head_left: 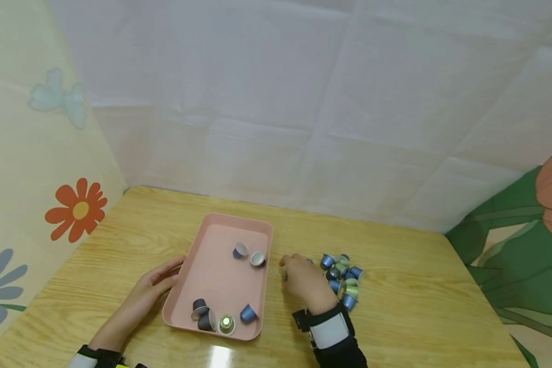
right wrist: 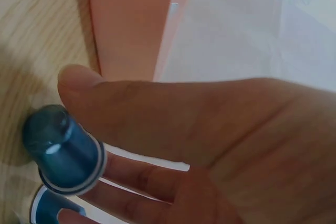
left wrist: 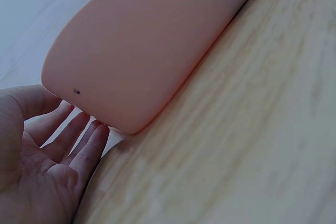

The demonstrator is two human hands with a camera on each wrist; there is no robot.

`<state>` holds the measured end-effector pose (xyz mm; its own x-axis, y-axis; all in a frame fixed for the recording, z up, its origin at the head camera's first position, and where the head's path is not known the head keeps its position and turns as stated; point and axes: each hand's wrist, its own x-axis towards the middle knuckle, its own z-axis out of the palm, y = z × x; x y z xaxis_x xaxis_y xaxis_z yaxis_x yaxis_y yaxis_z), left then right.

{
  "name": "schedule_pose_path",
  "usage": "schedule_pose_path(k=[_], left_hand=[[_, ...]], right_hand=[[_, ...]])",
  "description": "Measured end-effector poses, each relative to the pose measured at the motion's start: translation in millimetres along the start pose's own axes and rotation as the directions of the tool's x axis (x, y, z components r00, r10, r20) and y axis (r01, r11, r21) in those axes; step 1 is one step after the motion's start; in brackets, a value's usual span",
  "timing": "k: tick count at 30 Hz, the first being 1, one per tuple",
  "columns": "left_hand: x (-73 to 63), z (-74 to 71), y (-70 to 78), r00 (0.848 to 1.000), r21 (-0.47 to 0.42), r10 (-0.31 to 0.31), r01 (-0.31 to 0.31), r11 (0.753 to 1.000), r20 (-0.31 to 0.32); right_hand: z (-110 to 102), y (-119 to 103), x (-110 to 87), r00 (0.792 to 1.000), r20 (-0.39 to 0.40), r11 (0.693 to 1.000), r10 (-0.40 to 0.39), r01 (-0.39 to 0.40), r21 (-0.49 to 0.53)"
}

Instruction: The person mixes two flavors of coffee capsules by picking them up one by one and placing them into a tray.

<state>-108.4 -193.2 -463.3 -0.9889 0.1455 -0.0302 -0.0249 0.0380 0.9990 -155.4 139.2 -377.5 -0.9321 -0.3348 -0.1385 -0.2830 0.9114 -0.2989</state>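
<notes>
A pink tray (head_left: pixel 223 286) holds several coffee capsules: two with pale lids (head_left: pixel 257 259) towards its right side, and dark, green and blue ones (head_left: pixel 248 314) along the near end. My left hand (head_left: pixel 154 286) touches the tray's left side with loosely extended fingers; in the left wrist view the thumb tip is hidden at the tray's edge. Right of the tray, my right hand (head_left: pixel 305 283) pinches a blue coffee capsule (right wrist: pixel 65 150) between thumb and fingers, low over the table. A second blue capsule (right wrist: pixel 52 205) lies just beside it, near a fingertip.
A heap of blue, green and dark capsules (head_left: pixel 342 278) lies on the wooden table (head_left: pixel 409 306) right of my right hand. A white sheet (head_left: pixel 303 128) hangs behind the table. Flower-printed panels (head_left: pixel 50 168) stand at the left and right.
</notes>
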Motion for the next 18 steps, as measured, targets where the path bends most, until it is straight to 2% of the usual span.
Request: schedule_pose_path(k=[4,10,18], left_hand=[[0.6,-0.8,0.1,1.0,0.004,0.016,-0.016,1.0,0.003],[1.5,-1.5,0.6,1.0,0.009,0.017,-0.017,1.0,0.006],[0.1,-1.2,0.7,1.0,0.012,0.014,-0.014,1.0,0.003]], right_hand=[[3.3,1.0,1.5,1.0,0.004,1.0,-0.006,0.006,0.002],[8.3,4.0,6.1,1.0,0.018,1.0,0.004,-0.004,-0.022],[8.0,4.6,5.3,0.999,0.033,1.0,0.0,0.0,-0.002]])
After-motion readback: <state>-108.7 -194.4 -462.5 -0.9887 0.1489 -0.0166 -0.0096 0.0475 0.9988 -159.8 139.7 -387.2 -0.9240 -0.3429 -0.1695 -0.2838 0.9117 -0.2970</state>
